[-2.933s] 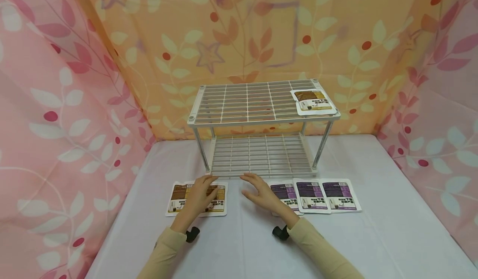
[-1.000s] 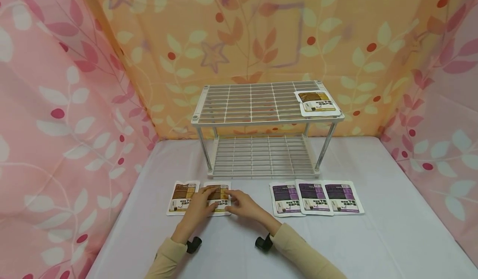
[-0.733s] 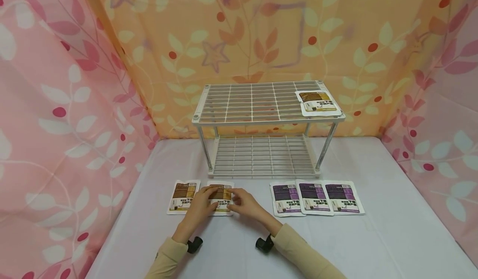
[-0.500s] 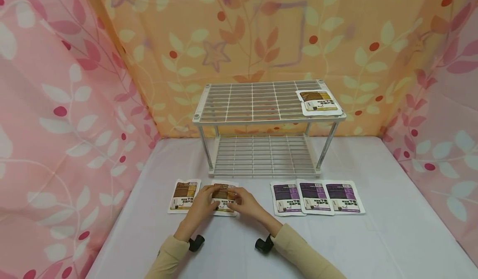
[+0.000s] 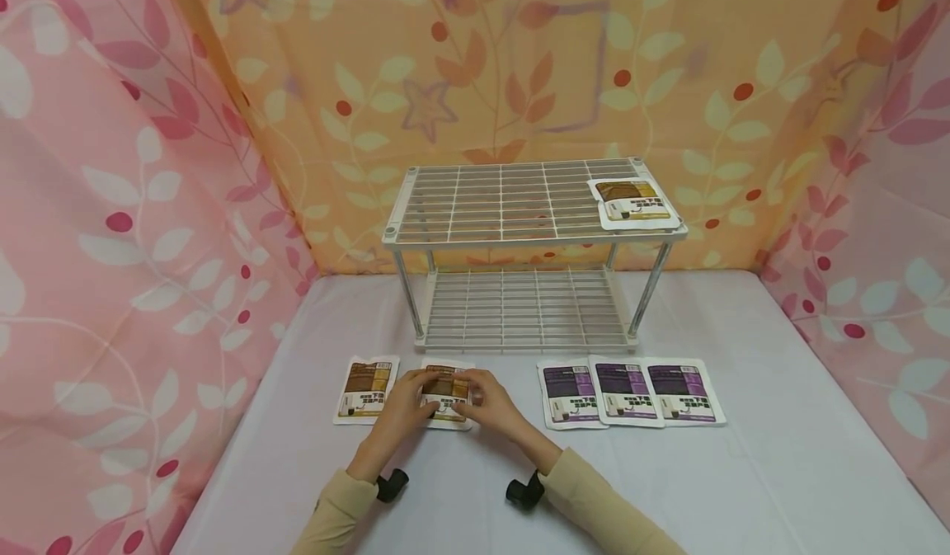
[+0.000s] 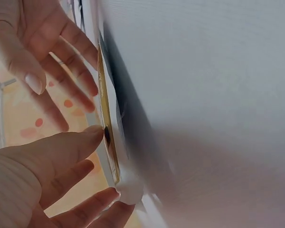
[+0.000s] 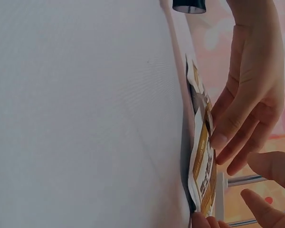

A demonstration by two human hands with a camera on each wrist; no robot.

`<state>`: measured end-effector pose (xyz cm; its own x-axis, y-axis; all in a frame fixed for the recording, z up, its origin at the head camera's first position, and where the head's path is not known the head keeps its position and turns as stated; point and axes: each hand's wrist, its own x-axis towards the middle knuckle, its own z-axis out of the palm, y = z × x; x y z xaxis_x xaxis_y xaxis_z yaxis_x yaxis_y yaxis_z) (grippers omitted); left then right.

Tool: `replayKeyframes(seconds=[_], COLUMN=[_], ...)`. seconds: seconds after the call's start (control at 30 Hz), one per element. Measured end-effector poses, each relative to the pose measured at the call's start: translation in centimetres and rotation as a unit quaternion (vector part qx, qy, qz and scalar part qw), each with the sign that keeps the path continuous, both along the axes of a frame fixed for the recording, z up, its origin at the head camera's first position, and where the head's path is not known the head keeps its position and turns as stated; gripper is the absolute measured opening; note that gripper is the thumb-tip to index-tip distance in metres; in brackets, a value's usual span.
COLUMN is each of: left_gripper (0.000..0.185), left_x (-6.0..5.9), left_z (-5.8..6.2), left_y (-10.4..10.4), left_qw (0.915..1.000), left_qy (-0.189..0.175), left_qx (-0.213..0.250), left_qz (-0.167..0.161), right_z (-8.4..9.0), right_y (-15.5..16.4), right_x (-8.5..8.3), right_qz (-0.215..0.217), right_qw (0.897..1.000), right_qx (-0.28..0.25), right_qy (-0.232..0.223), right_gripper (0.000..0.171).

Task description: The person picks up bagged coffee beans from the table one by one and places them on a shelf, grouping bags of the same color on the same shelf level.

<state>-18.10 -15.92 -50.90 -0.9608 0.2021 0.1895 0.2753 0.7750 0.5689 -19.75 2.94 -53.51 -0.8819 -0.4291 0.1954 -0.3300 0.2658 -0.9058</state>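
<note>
Both hands are over a flat brown and gold pouch [image 5: 447, 388] with a white border, on the table in front of the rack. The left hand [image 5: 401, 406] lies over its left side; in the left wrist view its thumb touches the pouch's printed face and other fingertips are at its edge. From the opposite side comes the right hand [image 5: 496, 411], fingertips at the right edge, fingers loosely bent. Another brown pouch [image 5: 367, 386] lies to the left, partly behind the left hand. A third brown pouch [image 5: 635, 203] sits on the rack's top shelf, at the right end.
A two-tier white wire rack [image 5: 497, 200] stands at the back of the white-covered table [image 5: 742, 489]. Three purple pouches [image 5: 627, 390] lie side by side at the front right, their edges overlapping. Patterned cloth walls [image 5: 341, 60] surround the table.
The right hand has moved left from near the purple pouches to the brown one. That pouch has slid slightly right with both hands, widening the gap to the left pouch.
</note>
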Motion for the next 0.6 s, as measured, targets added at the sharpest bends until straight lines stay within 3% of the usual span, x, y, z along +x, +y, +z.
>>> replayKeyframes(seconds=[0.13,0.3,0.43,0.6], left_gripper=[0.046,0.045,0.044,0.045], left_x=[0.1,0.1,0.1,0.1], left_z=[0.0,-0.1,0.1,0.6], left_y=[0.0,0.0,0.1,0.4], left_qw=[1.0000,0.9997,0.9992,0.9983], left_qy=[0.005,0.005,0.007,0.009], left_qx=[0.006,0.024,0.039,0.057], left_qz=[-0.002,0.006,0.010,0.013], right_z=[0.5,3.3,4.7,4.3], right_y=[0.2,0.6,0.9,1.3], right_x=[0.4,1.7,2.3,2.1], right_qz=[-0.028,-0.043,-0.040,-0.045], right_qw=[0.997,0.991,0.990,0.992], right_qx=[-0.029,-0.073,-0.075,-0.074], right_qy=[-0.059,-0.101,-0.110,-0.093], right_gripper=[0.049,0.050,0.050,0.050])
